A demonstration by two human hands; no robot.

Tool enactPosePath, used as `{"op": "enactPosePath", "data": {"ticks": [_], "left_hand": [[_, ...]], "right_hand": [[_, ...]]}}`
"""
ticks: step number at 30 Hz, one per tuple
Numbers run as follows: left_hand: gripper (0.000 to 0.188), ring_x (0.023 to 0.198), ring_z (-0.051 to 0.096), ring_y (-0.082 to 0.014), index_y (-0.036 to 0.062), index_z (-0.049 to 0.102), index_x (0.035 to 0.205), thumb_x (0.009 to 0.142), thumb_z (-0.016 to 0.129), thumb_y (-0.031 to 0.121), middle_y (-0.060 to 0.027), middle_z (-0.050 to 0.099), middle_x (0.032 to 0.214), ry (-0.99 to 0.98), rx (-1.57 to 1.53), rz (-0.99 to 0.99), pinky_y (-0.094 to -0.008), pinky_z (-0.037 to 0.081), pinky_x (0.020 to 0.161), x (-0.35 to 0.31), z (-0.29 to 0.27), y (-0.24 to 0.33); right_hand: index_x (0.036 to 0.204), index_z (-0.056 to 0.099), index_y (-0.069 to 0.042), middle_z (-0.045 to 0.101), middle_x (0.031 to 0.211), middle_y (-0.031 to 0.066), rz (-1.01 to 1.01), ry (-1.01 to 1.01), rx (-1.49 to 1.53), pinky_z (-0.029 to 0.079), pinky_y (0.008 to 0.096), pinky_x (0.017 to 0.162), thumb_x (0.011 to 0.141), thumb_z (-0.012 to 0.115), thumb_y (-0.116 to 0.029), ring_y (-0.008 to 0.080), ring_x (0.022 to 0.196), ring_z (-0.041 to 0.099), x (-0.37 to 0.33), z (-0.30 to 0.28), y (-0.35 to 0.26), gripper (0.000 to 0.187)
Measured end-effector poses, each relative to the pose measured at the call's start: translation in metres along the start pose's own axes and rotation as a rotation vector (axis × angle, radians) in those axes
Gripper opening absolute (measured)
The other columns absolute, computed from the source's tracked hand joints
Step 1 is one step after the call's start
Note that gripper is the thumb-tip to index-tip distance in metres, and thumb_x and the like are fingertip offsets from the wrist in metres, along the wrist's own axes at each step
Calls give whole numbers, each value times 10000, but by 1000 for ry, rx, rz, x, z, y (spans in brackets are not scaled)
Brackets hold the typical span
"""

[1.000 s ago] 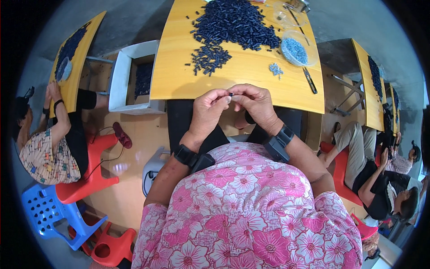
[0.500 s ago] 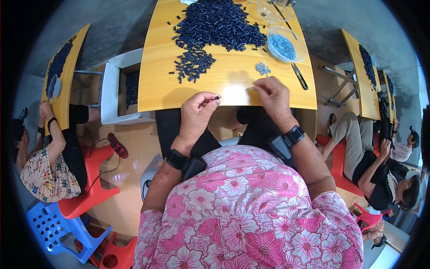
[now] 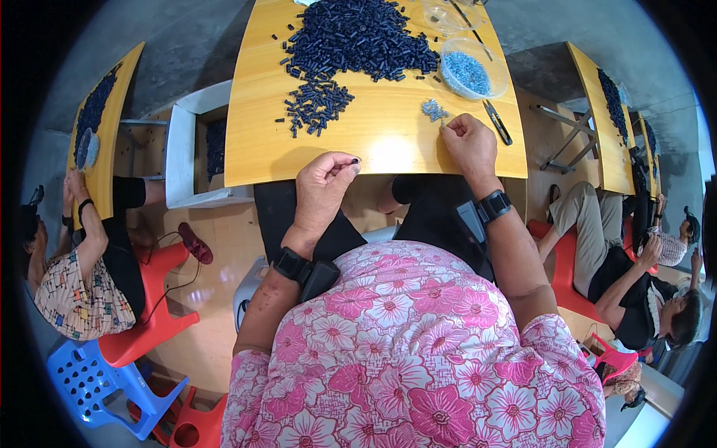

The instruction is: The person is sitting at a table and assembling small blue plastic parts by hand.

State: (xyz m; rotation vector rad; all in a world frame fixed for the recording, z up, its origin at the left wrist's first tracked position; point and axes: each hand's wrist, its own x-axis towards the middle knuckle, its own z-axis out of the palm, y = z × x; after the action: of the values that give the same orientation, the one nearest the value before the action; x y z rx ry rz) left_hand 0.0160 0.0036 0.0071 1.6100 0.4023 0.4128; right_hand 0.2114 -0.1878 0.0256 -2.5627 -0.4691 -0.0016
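Observation:
Between the thumb and forefinger of my left hand [image 3: 323, 193] is a small black cylindrical piece [image 3: 355, 161], held just over the table's near edge. My right hand [image 3: 472, 148] is closed in a pinch beside a little cluster of clear bluish pieces [image 3: 433, 110]; anything in its fingertips is too small to make out. Past my left hand lies a small heap of dark cylindrical pieces [image 3: 317, 108], in front of a much larger dark heap [image 3: 358, 41]. A clear round tub [image 3: 498, 84] of bluish pieces stands beyond my right hand.
Black-handled snips [image 3: 498, 123] lie right of my right hand on the yellow table [image 3: 261, 157]. A clear lid [image 3: 441, 19] sits at the far right. An open white box [image 3: 179, 149] adjoins the table's left side. Other people sit at tables on both sides.
My right hand has moved right and away from me, to the bluish cluster. My left hand has shifted slightly left, still pinching the black piece.

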Motion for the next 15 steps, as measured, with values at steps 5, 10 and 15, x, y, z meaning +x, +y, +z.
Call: {"op": "enactPosePath", "data": {"ticks": [5,10,15], "left_hand": [[122,711,572,-65,-13,665,923,840,678,76,-26,655,814,19,-5,-29,-215,482,672,0,0,2],[118,709,570,-63,-10,667,918,839,680,77,-25,655,813,19,-7,-24,-212,480,669,0,-1,3],[118,705,562,-54,-11,667,915,839,681,78,-16,652,801,11,-26,-44,-210,477,663,0,-1,3]], "right_hand": [[759,658,-61,659,714,133,14,-2,30,504,379,631,742,615,-219,310,680,647,0,-2,-5,165],[752,664,-64,660,709,136,1,-3,35,507,382,634,750,598,-197,310,682,650,1,-2,-4,149],[745,667,-61,658,701,141,-11,-9,34,507,382,626,751,594,-186,308,671,650,2,0,1,145]]}}
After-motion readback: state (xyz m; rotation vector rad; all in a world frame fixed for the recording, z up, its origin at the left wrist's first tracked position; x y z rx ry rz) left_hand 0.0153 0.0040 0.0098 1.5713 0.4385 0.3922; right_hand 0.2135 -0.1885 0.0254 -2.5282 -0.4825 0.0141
